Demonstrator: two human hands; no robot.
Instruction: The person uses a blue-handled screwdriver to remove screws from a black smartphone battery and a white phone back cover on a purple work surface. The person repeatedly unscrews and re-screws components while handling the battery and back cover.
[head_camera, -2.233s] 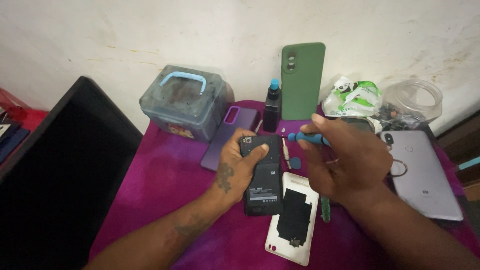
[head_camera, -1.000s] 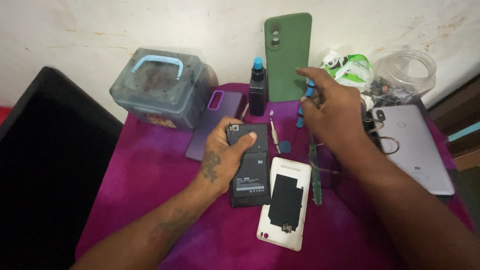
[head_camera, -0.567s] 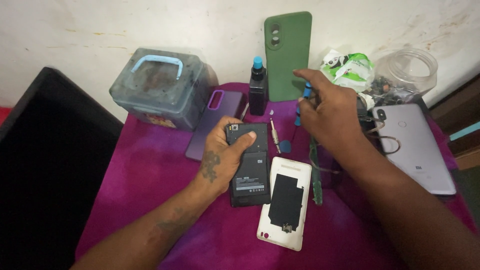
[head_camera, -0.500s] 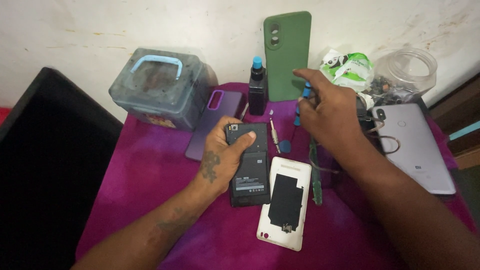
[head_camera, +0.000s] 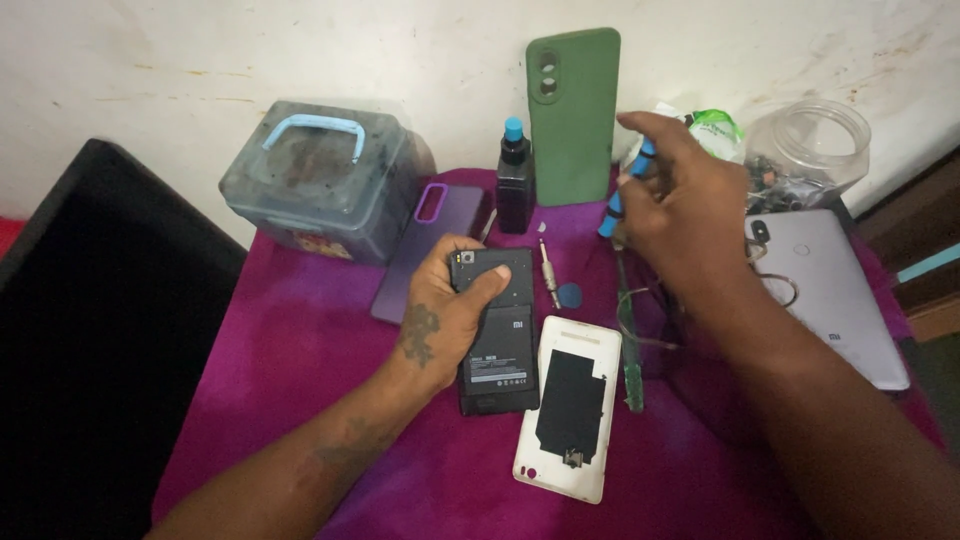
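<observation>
Left hand (head_camera: 445, 320) fingers are wrapping the top edge of an opened black phone (head_camera: 497, 335), thumb lying across its upper face, pinning it flat on the magenta cloth (head_camera: 300, 350). Right hand (head_camera: 680, 210) is hovering above the cloth near the wall, fingers pinching a blue-handled screwdriver (head_camera: 625, 190), tip pointing down. White back cover (head_camera: 570, 405) is lying just beside the phone's right edge. A loose metal bit (head_camera: 548, 270) and a blue pick (head_camera: 570, 294) are sitting between the hands. Green phone case (head_camera: 572, 115) is leaning on the wall, dark bottle (head_camera: 515, 185) beside it. Grey tub (head_camera: 320, 180) and purple case (head_camera: 430, 245) are crowding the left; silver phone (head_camera: 825, 290) and clear jar (head_camera: 805, 150) the right. Open cloth is showing at the front left.
</observation>
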